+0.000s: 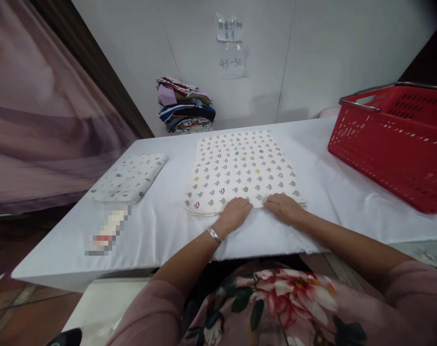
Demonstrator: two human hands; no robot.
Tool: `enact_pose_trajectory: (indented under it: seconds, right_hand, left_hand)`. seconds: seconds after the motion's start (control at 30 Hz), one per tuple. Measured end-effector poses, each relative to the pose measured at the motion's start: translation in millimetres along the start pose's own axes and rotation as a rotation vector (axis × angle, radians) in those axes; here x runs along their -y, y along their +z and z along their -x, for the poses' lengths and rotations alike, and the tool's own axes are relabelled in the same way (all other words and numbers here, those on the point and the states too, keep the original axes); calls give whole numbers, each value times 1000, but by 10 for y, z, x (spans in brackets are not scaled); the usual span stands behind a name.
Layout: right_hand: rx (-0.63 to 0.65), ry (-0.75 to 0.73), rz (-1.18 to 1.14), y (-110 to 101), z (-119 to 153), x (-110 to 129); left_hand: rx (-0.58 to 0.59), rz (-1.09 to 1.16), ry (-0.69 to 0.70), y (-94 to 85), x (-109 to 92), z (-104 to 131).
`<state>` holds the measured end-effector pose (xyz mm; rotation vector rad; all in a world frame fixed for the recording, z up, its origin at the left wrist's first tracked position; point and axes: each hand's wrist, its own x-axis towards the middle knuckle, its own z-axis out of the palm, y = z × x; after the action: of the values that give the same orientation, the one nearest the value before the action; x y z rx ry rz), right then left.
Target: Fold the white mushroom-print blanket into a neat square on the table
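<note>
A white cloth printed with small grey, red, yellow, green and blue mushroom shapes lies folded into a flat square on the table. Both hands are at its near edge, a short gap apart. My left hand, with a silver bracelet at the wrist, has its fingers curled together over that edge. To its right, my right hand grips the same edge, fingers close together and pointing left. Neither thumb shows clearly. Over to the left lies another folded white cloth with a small dark print.
The table has a white cover. A red plastic basket with metal handles stands at the right. A blurred-out flat item lies front left. Behind the table's far edge is a stack of folded fabrics against the wall.
</note>
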<state>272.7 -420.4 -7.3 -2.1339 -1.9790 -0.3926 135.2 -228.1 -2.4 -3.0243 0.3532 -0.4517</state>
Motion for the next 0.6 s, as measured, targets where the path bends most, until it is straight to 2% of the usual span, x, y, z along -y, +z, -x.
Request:
enact_pose_trajectory:
  seconds: [0.17, 0.4, 0.6]
  right_hand:
    - [62, 5, -67, 7, 8, -41]
    - [154, 7, -103, -101, 28, -50]
    - [143, 69, -158, -85, 40, -63]
  left_hand:
    - [48, 75, 4, -76, 20, 16]
    - [62, 2, -44, -125, 72, 93]
    - [55, 5, -48, -103, 122, 127]
